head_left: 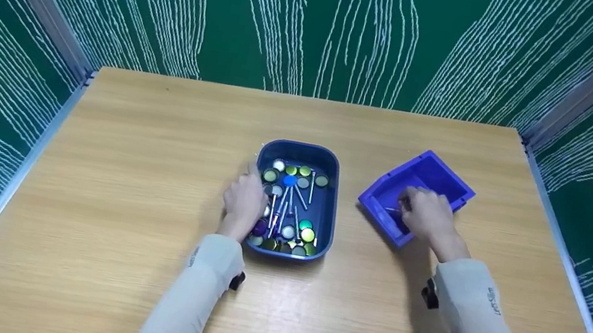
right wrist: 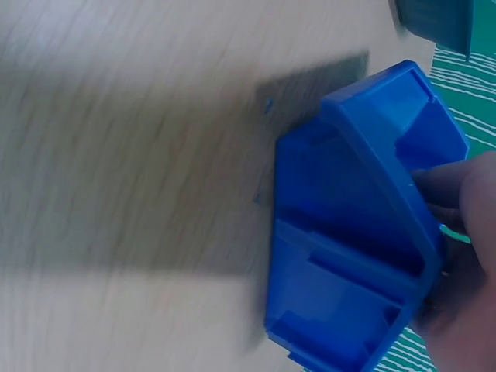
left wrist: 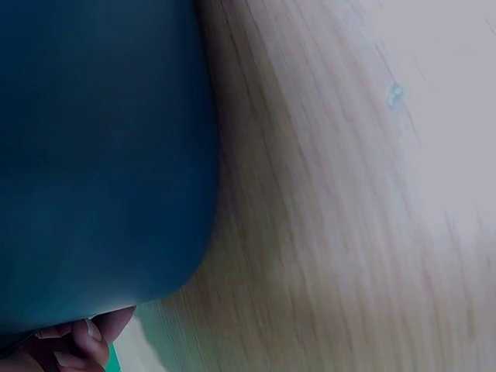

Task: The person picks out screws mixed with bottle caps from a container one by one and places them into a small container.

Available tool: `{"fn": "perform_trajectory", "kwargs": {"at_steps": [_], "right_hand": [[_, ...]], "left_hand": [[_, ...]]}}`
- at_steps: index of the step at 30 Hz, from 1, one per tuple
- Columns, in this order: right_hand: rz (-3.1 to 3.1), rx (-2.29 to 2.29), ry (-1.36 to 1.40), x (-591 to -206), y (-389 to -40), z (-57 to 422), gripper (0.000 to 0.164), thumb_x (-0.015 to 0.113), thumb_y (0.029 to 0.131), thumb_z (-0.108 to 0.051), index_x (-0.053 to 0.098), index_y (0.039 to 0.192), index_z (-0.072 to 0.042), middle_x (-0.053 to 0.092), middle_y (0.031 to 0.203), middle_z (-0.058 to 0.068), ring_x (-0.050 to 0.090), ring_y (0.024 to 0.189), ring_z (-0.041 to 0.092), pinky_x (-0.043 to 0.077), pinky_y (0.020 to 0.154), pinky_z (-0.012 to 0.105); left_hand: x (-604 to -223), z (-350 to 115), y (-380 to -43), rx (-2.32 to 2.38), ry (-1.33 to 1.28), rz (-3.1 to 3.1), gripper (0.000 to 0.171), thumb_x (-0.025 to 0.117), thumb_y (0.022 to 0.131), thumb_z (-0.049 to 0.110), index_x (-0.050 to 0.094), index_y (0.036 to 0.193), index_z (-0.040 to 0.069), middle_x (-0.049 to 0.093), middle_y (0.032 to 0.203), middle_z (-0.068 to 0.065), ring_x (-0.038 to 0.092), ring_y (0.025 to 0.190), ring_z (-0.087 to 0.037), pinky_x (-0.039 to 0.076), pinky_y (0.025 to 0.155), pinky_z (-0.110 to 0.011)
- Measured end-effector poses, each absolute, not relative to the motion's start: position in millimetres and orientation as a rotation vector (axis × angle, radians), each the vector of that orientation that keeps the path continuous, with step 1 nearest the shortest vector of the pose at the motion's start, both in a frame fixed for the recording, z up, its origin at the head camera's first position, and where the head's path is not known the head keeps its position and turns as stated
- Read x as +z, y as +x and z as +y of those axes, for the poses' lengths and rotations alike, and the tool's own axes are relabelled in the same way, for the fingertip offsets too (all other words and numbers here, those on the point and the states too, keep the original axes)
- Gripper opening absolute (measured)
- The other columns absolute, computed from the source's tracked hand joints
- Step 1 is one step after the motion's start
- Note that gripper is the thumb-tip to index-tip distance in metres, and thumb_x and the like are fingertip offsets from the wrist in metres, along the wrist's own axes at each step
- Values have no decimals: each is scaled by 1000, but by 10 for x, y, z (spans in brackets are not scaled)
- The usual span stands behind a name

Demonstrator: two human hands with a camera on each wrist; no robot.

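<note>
A dark blue tray (head_left: 330,209) with rounded corners holds loose bottle caps and several long, thin metal nails (head_left: 311,187). My left hand (head_left: 245,200) grips its left side at the rim; in the left wrist view, curled fingers (left wrist: 89,341) show at the end of the tray's outer wall (left wrist: 108,155). On the right, a bright blue angular bin (head_left: 425,163) stands askew. Reaching over its near right side, my right hand (head_left: 427,214) has bent fingers inside. A thin metal nail (head_left: 392,210) shows at those fingertips, low in the bin; the fingers hide its other end.
Both containers stand on a wooden table (head_left: 150,165), a strip of tabletop between them. Green walls (head_left: 321,24) with pale wavy lines rise behind and at both sides. In the right wrist view, a corner of the tray (right wrist: 442,23) shows beyond the bin.
</note>
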State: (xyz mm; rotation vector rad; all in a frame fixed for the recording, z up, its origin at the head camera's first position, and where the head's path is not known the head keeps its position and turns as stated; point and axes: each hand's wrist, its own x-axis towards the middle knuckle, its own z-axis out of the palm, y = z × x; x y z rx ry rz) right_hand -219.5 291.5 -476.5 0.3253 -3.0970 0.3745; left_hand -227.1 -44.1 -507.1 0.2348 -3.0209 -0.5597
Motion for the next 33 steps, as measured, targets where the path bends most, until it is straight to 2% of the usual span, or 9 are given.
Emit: {"fn": "perform_trajectory", "kwargs": {"at_steps": [11,16,20,27,33], "right_hand": [[-2968,470,353,-4583,-2219,2746,19,59,92,-12,69,102,2,70,95,20,65,92,41,48,83,57],[-3014,491,393,-4483,-2246,2584,22,59,95,-15,68,107,0,71,103,19,65,100,41,46,91,58],[-3058,618,371,-4397,-2270,2427,23,56,98,-18,66,112,-3,70,109,18,64,104,36,48,95,54],[-2980,688,552,-4360,-2200,2077,17,60,94,-15,69,103,-4,72,97,14,66,88,28,54,81,45],[-2978,689,641,-4395,-2140,1805,15,61,94,-16,69,102,-5,72,98,12,68,88,26,56,79,43]], "left_hand": [[-5056,-426,-2257,-578,227,-2979,40,63,90,12,50,126,2,72,97,-21,71,84,-40,58,67,-50],[-5053,-430,-2259,-584,213,-2980,41,64,89,11,50,126,2,72,97,-20,71,84,-39,58,67,-49],[-5054,-444,-2265,-589,219,-2984,41,63,89,10,50,127,1,71,98,-20,71,85,-38,58,68,-48],[-5061,-455,-2268,-565,214,-2998,44,65,89,12,48,129,1,71,100,-20,71,85,-38,59,69,-48],[-5048,-454,-2259,-554,212,-3028,51,68,89,15,47,132,1,71,101,-20,72,85,-37,59,69,-47]]}}
